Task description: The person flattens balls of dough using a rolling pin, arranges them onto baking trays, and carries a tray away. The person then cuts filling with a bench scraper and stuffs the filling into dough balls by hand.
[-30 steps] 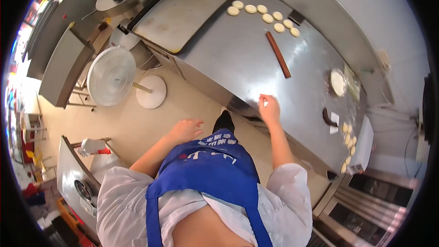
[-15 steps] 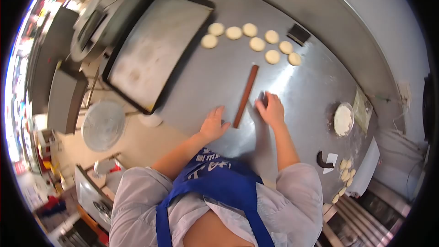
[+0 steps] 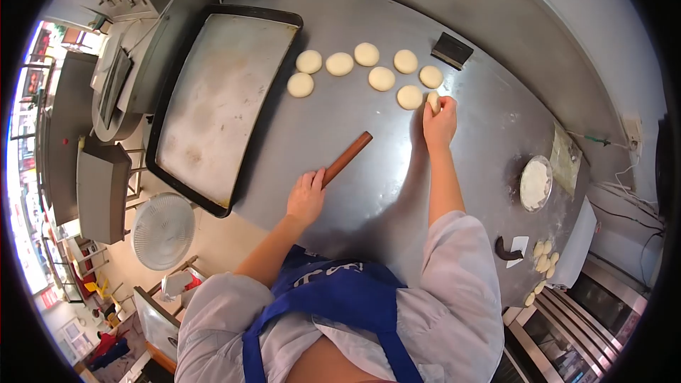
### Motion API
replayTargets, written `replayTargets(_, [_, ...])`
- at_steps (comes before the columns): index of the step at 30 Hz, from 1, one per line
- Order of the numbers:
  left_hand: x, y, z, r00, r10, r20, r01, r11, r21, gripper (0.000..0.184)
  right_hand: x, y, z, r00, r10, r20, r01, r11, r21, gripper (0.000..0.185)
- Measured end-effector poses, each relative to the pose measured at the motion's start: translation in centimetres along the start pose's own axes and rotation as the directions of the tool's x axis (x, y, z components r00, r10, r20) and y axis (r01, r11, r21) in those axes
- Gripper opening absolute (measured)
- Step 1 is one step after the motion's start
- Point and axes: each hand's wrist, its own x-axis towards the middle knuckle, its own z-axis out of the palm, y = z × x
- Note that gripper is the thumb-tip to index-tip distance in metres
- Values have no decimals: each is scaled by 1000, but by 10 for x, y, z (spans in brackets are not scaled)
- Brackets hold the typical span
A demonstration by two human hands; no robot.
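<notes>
My left hand (image 3: 306,197) is closed round the near end of a wooden rolling pin (image 3: 347,159), which points away and to the right over the steel table. Pinched on edge in my right hand (image 3: 440,122) is one dough round (image 3: 433,101), partly covered by the fingers. Beside it lies another dough round (image 3: 409,97), with a further dough round (image 3: 430,76) just behind. Several more pale, flattened rounds, such as this dough round (image 3: 340,64), spread leftward in a loose double row.
A large black-rimmed baking tray (image 3: 150,138) covers the table's left side. A dark scraper (image 3: 452,51) sits by the back edge. To the right are a bowl of white flour (image 3: 535,184), a dark curved object (image 3: 506,250) on white paper, and several small dough pieces (image 3: 543,264).
My left hand has taken hold of the rolling pin, which has turned. My right hand has moved forward and gripped the rightmost dough round, tipping it up. The view has shifted slightly.
</notes>
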Motion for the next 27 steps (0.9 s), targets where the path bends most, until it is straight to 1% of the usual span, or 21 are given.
replayTargets(2, [-11, -15, -11, 1000, 4, 12, -4, 1000, 24, 61, -39, -30, -1, 989, -7, -147, 32, 986, 166, 58])
replayTargets(3, [-16, -22, -15, 1000, 10, -2, -10, 999, 34, 60, -62, -32, 6, 1000, 25, 3, -25, 995, 98, 57])
replayTargets(4, [-17, -30, -20, 1000, 18, -12, -17, 999, 40, 59, -90, -32, 15, 986, 71, 150, -75, 997, 19, 55])
replayTargets(5, [-17, -38, -23, 999, 30, -21, -29, 999, 45, 59, -120, -31, 23, 906, 99, 412, -202, 956, 215, 51])
replayTargets(6, [-15, -47, -24, 998, 62, -31, -61, 997, 36, 58, -152, -37, 30, 769, 56, 636, -365, 856, 365, 48])
replayTargets(8, [-11, -63, -27, 990, 136, -44, -135, 991, 19, 57, -208, -84, 23, 763, 48, 644, -358, 861, 360, 39])
replayTargets(11, [-1, -83, -36, 958, 285, 31, -285, 959, -3, 54, -263, -91, 40, 805, 289, 518, -402, 908, 117, 30])
replayTargets(12, [-1, -87, -39, 954, 296, 54, -297, 955, 4, 54, -279, -97, 36, 886, 255, 387, -228, 967, -117, 28])
replayTargets(13, [1, -89, -41, 946, 315, 82, -317, 949, 10, 54, -289, -100, 30, 962, 117, 245, -53, 966, -251, 27])
replayTargets(14, [3, -88, -42, 935, 337, 114, -339, 941, 6, 53, -294, -106, 21, 991, -44, 129, 94, 905, -415, 27])
replayTargets(15, [4, -85, -41, 931, 346, 119, -348, 937, 2, 53, -296, -104, 25, 998, -42, 56, 59, 937, -345, 26])
replayTargets(16, [6, -83, -42, 932, 343, 114, -346, 938, 6, 53, -295, -103, 29, 997, -53, 58, 66, 962, -267, 21])
replayTargets(17, [4, -83, -43, 937, 334, 106, -337, 941, 20, 52, -290, -108, 35, 982, -168, 86, 183, 961, -208, 20])
replayTargets(18, [3, -85, -42, 931, 356, 85, -357, 934, 4, 52, -283, -113, 42, 950, -294, 103, 307, 942, -138, 19])
replayTargets(20, [4, -88, -41, 921, 389, 24, -388, 921, -15, 53, -277, -111, 59, 880, -407, 245, 455, 871, -185, 20])
replayTargets(21, [3, -90, -40, 927, 373, 26, -373, 928, -15, 53, -277, -110, 66, 832, -454, 319, 527, 827, -195, 21])
replayTargets(24, [-5, -94, -37, 949, 313, 29, -313, 950, 6, 55, -277, -113, 63, 845, -324, 424, 445, 867, -225, 25])
replayTargets(27, [-24, -92, -34, 976, 220, 7, -220, 974, 47, 56, -277, -117, 67, 871, -464, 161, 491, 823, -286, 24])
